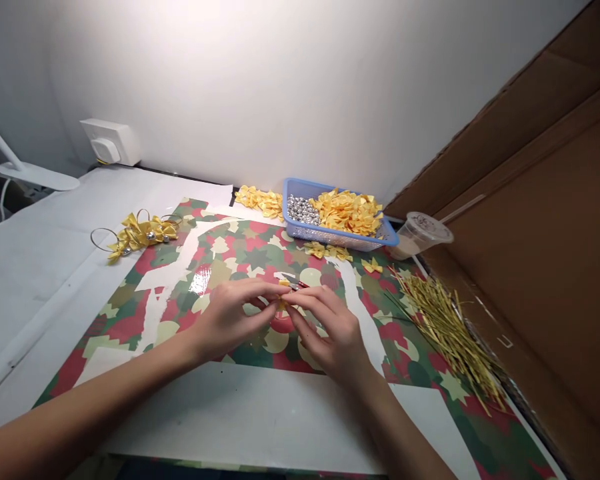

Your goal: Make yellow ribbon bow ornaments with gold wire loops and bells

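Overall, a white-covered table against a white wall, a brown cardboard panel at 3 o'clock from the hands, and a camouflage-patterned paper sheet spread beneath them. Across that sheet, at 1 o'clock, a blue plastic basket of gold satin bows and silver beads. At 4 o'clock, a loose heap of thin gold strands; at 10 o'clock, a cluster of gold bows on wire rings; at 2 o'clock, a clear plastic cup on its side.

At the centre, 2 bare hands, close together just above the sheet. Left hand mostly closed, pinching a tiny gold bow at the fingertips. Right hand half closed, fingertips at that bow and a small red-handled tool, perhaps snips; which of the 2 in its grip, too small to tell.

Likely risks: a slipped pinch, with the bow lost against the busy pattern; the tool's metal tip pricking a finger; a knocked basket scattering beads.
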A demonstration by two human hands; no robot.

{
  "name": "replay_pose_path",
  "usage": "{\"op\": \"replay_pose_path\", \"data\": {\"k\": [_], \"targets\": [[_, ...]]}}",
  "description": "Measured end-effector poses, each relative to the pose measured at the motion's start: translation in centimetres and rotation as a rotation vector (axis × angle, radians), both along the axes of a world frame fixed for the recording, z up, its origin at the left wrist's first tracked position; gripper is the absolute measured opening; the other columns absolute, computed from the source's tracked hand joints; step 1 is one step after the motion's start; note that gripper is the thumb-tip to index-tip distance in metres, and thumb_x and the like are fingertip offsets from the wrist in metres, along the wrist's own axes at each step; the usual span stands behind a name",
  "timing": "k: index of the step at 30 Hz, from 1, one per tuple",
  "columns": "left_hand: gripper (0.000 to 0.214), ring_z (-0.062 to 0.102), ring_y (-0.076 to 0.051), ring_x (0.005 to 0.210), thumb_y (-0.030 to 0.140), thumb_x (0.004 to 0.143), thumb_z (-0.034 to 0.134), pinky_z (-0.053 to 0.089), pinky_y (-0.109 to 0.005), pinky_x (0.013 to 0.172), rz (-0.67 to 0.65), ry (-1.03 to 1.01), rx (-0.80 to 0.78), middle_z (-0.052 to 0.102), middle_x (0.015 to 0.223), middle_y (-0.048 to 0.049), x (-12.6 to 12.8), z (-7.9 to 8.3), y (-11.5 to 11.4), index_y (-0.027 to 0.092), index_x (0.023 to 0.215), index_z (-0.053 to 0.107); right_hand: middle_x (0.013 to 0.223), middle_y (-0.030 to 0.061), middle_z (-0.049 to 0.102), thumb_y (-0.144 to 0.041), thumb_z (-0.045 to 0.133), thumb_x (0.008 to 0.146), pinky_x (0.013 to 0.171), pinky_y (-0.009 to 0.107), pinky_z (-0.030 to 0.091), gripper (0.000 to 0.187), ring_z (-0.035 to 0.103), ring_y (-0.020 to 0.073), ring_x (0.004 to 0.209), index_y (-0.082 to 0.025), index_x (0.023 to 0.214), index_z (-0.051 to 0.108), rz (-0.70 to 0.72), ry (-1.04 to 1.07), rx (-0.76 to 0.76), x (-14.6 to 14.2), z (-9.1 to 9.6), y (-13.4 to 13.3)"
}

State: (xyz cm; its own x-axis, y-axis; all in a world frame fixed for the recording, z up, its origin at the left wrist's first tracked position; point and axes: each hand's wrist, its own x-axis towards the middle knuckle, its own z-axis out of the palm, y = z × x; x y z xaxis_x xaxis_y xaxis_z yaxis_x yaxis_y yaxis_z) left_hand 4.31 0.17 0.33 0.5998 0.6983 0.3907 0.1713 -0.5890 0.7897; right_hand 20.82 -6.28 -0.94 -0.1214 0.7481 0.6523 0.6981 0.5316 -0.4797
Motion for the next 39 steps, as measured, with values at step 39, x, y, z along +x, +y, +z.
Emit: {"op": "replay_pose_path", "data": {"k": [39], "targets": [[0.015,0.066,-0.013,0.066,0.019,0.081,0.056,0.052,-0.021,0.06,-0.106,0.101,-0.181,0.072,0.076,-0.0056,0.0,-0.7,-0.2,0.012,0.085,0.068,0.083,0.0044,0.064,0.0,0.048,0.087,0.07,0.032,0.051,0.024,0.059,0.0174,0.078,-0.021,0.096,0.055,0.166,0.141,0.025,-0.5,0.8,-1.1]]}}
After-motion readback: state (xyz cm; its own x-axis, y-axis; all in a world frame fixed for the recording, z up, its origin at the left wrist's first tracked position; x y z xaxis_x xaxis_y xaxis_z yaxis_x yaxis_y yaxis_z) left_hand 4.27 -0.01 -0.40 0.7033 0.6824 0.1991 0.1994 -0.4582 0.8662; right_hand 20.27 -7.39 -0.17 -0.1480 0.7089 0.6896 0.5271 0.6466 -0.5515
